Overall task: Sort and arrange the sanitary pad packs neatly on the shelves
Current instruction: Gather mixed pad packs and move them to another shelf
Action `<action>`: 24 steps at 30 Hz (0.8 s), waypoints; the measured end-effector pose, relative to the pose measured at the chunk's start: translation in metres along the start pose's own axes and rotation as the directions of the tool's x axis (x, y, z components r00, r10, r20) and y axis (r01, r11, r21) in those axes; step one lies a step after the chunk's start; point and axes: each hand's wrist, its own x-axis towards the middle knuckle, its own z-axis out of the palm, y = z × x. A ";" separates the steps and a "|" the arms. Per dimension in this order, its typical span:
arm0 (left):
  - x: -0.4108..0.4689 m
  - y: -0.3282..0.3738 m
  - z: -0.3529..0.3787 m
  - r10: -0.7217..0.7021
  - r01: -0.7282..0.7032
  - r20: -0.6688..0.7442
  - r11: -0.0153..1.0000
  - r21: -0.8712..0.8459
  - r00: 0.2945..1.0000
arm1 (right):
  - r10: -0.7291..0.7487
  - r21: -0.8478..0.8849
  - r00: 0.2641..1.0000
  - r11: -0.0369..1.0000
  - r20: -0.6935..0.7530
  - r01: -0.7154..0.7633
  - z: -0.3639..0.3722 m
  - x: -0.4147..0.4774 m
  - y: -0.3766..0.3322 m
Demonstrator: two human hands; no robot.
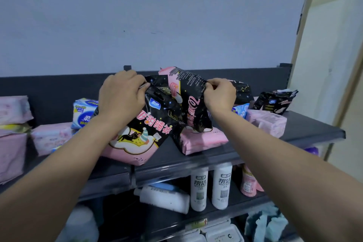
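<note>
On the top shelf point(306, 124), two packs stand in the middle, side by side and touching: the left pack point(141, 127) leans toward the front edge, the right pack point(190, 100) rests on a flat pack point(202, 139). The left hand point(121, 98) grips the left pack's top, the right hand point(220, 94) the right pack's. More packs point(13, 124) lie stacked at far left. Below, two bottles point(210, 188) stand upright, right of a bottle lying on its side point(163, 198).

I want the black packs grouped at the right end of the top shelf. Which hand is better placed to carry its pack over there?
Probably the right hand: it already pinches the top of the tilted black-and-pink pack, nearer the small black pack at the right end. The left hand grips the cartoon-cat pack farther away.
</note>
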 end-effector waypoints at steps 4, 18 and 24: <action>-0.009 0.013 -0.026 -0.040 0.040 -0.004 0.998 0.044 0.999 | -0.017 0.055 0.999 0.998 0.039 0.015 -0.010 -0.009 -0.007; -0.090 0.071 -0.155 -0.352 0.344 -0.031 0.883 0.319 0.935 | -0.165 0.336 0.906 0.942 0.389 0.027 -0.044 -0.102 -0.042; -0.142 0.084 -0.235 -0.478 0.441 -0.054 0.754 0.487 0.877 | -0.280 0.394 0.797 0.917 0.535 0.058 -0.054 -0.166 -0.082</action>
